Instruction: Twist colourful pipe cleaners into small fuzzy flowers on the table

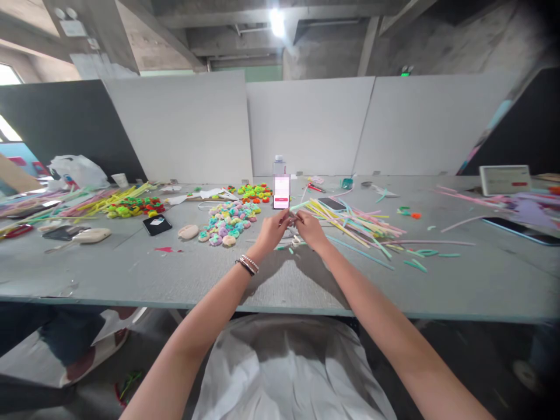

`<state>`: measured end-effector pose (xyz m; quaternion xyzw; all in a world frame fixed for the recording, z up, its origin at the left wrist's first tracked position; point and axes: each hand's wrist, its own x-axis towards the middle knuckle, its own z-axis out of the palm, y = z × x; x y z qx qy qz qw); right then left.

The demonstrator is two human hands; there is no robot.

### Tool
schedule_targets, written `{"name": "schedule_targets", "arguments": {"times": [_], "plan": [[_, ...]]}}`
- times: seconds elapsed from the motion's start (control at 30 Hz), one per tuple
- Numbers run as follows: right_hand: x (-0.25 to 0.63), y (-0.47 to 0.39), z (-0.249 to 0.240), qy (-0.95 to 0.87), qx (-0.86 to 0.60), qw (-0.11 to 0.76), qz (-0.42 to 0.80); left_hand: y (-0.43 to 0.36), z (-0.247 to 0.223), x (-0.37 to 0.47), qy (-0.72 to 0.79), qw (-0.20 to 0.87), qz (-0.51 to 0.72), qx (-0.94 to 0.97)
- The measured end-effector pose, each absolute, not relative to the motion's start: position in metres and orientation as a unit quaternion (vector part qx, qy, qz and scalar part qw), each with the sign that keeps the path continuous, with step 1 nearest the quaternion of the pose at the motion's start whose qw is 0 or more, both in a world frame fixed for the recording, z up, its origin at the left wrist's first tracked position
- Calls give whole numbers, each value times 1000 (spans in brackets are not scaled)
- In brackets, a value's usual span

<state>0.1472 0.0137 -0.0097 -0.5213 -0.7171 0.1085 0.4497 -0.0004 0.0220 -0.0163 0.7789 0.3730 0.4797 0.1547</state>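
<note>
My left hand [272, 229] and my right hand [311, 227] meet above the table, fingers pinched together at the tips. Between them is a pale mint pipe cleaner [300, 205], one end sticking up past the fingertips; the rest of it is hidden by my fingers. Just right of my right hand lies a loose pile of pastel pipe cleaners [356, 223]. Left of my left hand is a heap of small pastel pipe-cleaner coils [230, 221]. A lit phone [281, 192] leans upright against a clear bottle [279, 158] straight ahead.
Red, green and yellow coils [135, 207] are heaped to the left, near a black square object [157, 225] and a white computer mouse [91, 235]. A dark phone [331, 203] lies by the pile. White partition boards [306, 128] stand behind. Another person's leg [65, 335] shows below left.
</note>
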Motion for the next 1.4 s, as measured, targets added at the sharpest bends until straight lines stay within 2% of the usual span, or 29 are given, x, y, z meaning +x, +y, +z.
{"name": "schedule_targets", "arguments": {"times": [0.2, 0.33, 0.43, 0.57, 0.7, 1.0, 1.13, 1.3, 1.4], "plan": [[149, 18, -9, -693, -485, 487, 215, 25, -17, 3, 364, 185, 494, 767], [147, 19, -8, -687, -469, 496, 249, 30, -21, 5, 340, 254, 536, 730], [145, 16, -8, -696, -517, 464, 180, 31, -23, 8, 337, 291, 544, 711], [145, 9, -9, -706, -577, 410, 27, 29, -24, 11, 356, 335, 530, 692], [147, 4, -8, -749, -536, 380, -83, 25, -20, 9, 357, 425, 526, 644], [166, 3, 1, -832, -437, 300, -164, 16, -14, 11, 298, 554, 511, 586], [162, 16, -9, -834, -450, 283, -144, 24, -26, 12, 334, 538, 515, 578], [172, 51, -18, -856, -472, 210, -15, 38, -39, 4, 425, 452, 529, 579], [194, 64, -24, -860, -462, 216, 17, 37, -42, 4, 422, 433, 533, 592]]}}
